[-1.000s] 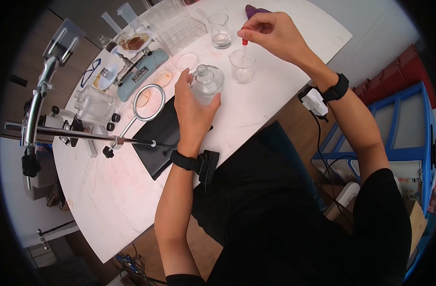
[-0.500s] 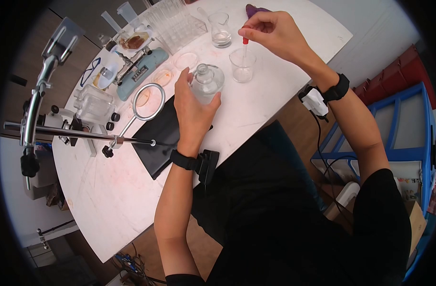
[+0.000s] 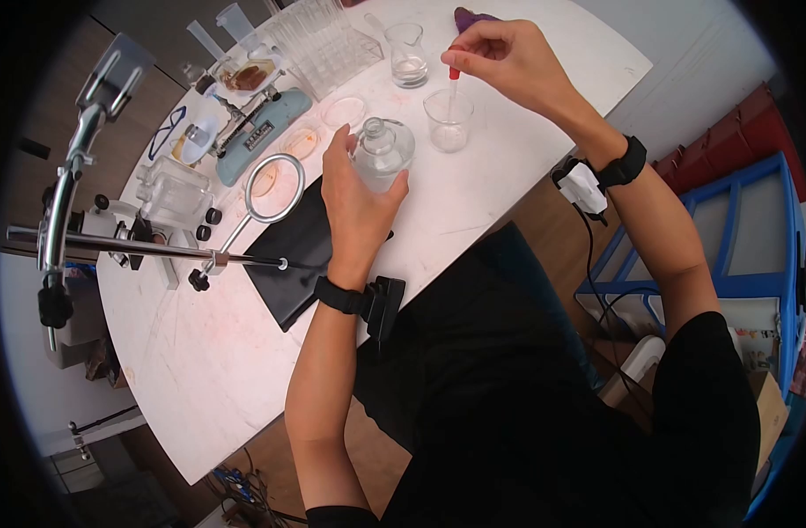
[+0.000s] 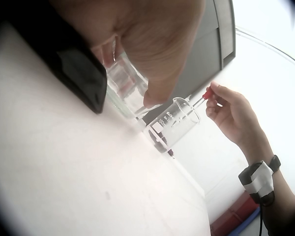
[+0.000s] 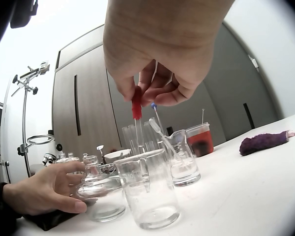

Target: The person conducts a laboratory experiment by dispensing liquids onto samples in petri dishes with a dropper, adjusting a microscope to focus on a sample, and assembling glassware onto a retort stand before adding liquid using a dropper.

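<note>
My left hand [image 3: 357,211] holds a squat clear glass bottle [image 3: 387,157], fingers on its far side and thumb on the near side. The bottle has a narrow neck and stands on the white table. Over a glass beaker [image 3: 449,136], my right hand [image 3: 513,70] pinches the red bulb of a dropper [image 3: 454,75] between thumb and fingers. The dropper's clear stem reaches down inside the beaker. In the left wrist view, the beaker [image 4: 162,140] shows white printed markings. The right wrist view shows the dropper [image 5: 136,105] upright, its lower end seen through the beaker's wall.
Behind the beaker stands a lipped glass vessel [image 3: 409,75] with a plastic pipette in it. Farther left are a test tube rack [image 3: 328,53], a blue balance [image 3: 253,136], petri dishes [image 3: 344,112] and a clamp stand's metal ring [image 3: 297,198]. A purple object [image 5: 263,143] lies behind.
</note>
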`<state>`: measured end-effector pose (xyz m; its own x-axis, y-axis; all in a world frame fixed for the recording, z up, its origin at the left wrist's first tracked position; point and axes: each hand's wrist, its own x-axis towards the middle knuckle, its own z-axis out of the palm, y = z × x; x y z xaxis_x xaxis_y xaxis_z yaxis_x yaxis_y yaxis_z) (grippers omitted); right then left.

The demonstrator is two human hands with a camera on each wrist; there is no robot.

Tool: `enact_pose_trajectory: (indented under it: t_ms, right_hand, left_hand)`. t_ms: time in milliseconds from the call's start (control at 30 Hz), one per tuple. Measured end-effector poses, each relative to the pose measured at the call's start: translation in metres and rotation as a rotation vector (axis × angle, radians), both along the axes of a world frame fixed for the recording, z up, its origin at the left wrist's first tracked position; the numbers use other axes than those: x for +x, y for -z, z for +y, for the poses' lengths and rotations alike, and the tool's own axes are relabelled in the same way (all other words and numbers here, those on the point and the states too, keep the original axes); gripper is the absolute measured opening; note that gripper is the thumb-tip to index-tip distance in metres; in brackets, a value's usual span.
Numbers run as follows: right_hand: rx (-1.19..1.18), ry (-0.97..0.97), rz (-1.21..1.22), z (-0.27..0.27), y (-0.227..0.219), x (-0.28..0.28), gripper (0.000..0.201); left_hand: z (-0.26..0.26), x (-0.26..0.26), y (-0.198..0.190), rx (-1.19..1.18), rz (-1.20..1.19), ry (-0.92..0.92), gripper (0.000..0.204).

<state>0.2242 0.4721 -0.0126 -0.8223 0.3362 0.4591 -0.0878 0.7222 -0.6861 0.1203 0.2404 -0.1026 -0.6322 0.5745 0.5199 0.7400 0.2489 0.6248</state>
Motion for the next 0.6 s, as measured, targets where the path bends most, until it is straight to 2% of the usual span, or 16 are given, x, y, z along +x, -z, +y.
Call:
enact_pose_trajectory:
  t_ms: [300, 367, 600]
  right_hand:
    - [-0.001, 0.015, -0.007, -0.0016, -0.0005, 0.0003, 0.024]
    - [0.068, 0.027, 0.000, 0.0006, -0.0002, 0.0005, 0.024]
    - [0.030, 0.011, -0.002, -0.0018, -0.0021, 0.0009, 0.022]
  left_hand:
    - [-0.0003, 0.0000, 0.0006, 0.007, -0.003, 0.004, 0.081]
    - [-0.0002, 0.0002, 0.0006, 0.012, 0.003, 0.004, 0.081]
    - [-0.0005, 0.0003, 0.0005, 0.007, 0.003, 0.001, 0.081]
